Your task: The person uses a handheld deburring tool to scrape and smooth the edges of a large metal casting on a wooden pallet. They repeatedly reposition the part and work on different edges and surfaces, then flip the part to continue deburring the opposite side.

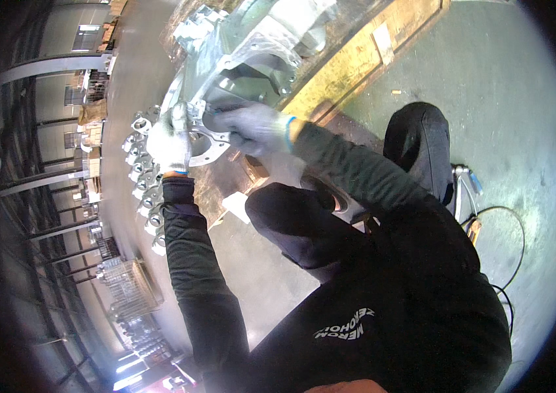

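a silvery casting [215, 152], curved and pierced, lies at left hand [170, 140] and right hand [255, 126]; either grip i cannot tell.

A casting [251, 52] lies at top centre, left of a wooden plank [350, 72], a person's left hand [170, 141] and right hand [251, 126] side by side at its lower end. Smaller castings [141, 171] line up down the frame, left of the left hand; cartons [92, 134] stand beyond, farther left. At right, a tool [464, 190] and a looping cord [523, 239] lie on the floor [514, 111].
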Motion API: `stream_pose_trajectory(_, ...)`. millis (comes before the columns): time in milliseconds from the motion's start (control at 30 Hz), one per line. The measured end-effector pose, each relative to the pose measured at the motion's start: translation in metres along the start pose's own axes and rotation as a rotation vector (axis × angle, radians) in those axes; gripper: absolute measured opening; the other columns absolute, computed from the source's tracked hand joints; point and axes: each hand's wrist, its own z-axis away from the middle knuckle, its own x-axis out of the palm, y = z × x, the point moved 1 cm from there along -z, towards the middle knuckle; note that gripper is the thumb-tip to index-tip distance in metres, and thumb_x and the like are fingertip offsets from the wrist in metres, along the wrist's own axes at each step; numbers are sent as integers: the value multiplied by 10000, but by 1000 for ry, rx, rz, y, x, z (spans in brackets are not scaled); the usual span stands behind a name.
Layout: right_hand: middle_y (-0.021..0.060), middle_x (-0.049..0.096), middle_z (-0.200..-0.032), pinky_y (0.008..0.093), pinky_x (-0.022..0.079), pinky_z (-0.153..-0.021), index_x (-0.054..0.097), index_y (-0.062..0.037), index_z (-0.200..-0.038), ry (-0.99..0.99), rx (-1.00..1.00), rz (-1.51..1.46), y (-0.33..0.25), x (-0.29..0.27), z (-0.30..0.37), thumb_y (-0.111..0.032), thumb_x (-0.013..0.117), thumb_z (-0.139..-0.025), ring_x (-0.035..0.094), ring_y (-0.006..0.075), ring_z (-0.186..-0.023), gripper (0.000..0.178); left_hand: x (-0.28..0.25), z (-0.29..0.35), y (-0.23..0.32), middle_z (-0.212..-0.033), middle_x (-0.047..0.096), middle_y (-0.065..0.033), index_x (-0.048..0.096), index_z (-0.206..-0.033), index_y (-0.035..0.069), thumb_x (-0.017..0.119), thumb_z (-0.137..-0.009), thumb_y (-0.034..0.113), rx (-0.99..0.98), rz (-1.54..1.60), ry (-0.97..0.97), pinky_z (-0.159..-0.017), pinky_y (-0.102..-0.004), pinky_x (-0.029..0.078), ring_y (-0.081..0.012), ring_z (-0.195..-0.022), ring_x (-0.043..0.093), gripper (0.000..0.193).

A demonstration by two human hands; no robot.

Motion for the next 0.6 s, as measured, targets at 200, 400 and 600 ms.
stream_pose_trajectory(200,-34,491,-624,254,283,-362,509,-136,-1528,-86,475,-822,-18,6,35,-284,539,-1094,414,73,-431,459,-2,-2,-2,-799,723,-150,769,-1109,14,564,-1053,511,-49,99,-91,-697,-407,527,-234,-698,665,541)
stream_pose_trajectory(400,-12,535,-694,284,407,-500,609,-50,-1366,7,325,-589,-5,16,9,-269,586,-1053,508,102,-566,383,5,-2,-7,-771,719,-136,769,-1079,15,566,-1065,477,23,149,-13,-685,-404,518,-221,-689,650,504)
stream_pose_trajectory(600,108,691,-807,336,518,-636,661,-19,-1330,87,29,-100,3,12,1,-205,608,-993,606,142,-662,389,5,-3,-13,-768,712,-133,758,-1095,-9,573,-1066,476,-17,155,-52,-680,-404,506,-195,-694,628,520)
